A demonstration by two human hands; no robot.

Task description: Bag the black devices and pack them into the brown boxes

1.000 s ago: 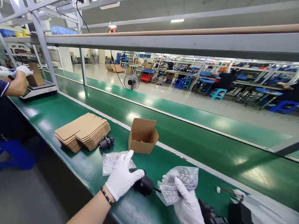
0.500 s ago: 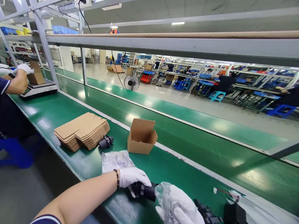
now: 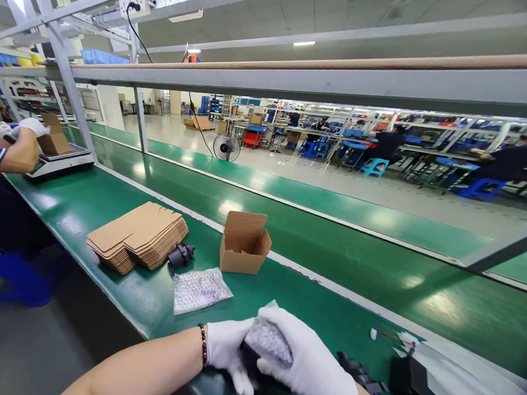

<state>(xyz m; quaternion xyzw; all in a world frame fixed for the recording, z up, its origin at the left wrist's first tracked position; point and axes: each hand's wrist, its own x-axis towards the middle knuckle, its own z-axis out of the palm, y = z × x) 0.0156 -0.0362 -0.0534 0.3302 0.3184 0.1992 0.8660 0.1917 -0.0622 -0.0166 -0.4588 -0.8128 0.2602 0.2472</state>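
1. The two gloved hands are together, low at the front edge of the green table. The right hand is clasped round a bubble bag; the left hand grips a black fitting just below it.
2. The fingers cover most of the fitting, so how far the bag encloses it cannot be told.
3. Ahead and to the left, a second bubble bag lies flat, with a small black part just beyond it.
4. Beside that part is a stack of folded cardboard.
5. Straight ahead, an open box stands upright, flap raised, near the white strip along the table.
6. Beyond the right hand, a long black part lies partly behind the wrist, near a black block, a red wire and a white sheet.
7. A shelf beam crosses above the table, and a slanting post rises at left.
8. At far left, a co-worker's gloved hand is at a box on a scale.
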